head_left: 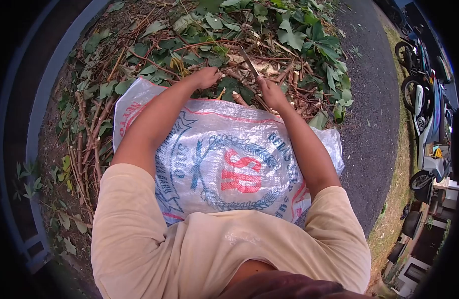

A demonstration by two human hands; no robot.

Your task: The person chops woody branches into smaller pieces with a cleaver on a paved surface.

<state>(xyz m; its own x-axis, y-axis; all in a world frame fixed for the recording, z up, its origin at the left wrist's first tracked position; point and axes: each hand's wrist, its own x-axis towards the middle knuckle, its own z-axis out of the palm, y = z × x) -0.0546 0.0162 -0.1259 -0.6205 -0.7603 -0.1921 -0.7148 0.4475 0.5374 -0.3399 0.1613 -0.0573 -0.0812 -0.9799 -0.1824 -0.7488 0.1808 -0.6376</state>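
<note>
In my right hand [273, 93] is the handle of a large knife [249, 62], its long blade pointing up and to the left over the cut plant pieces. My left hand [208, 77] is closed, left of the knife, on what looks like a thin stem [232, 67]; the fingers partly hide it. Short cut stem pieces [295, 77] and pale chips [262, 66] lie around and behind the blade. Over my lap is spread a white woven sack [194, 144] with red and blue print.
Leafy cut branches [291, 35] are heaped in front of me. Long bare stems [92, 134] lie to the left, near a blue-grey edge [50, 84]. On the right runs an asphalt strip [371, 114], with grass and parked motorcycles [423, 114] beyond it.
</note>
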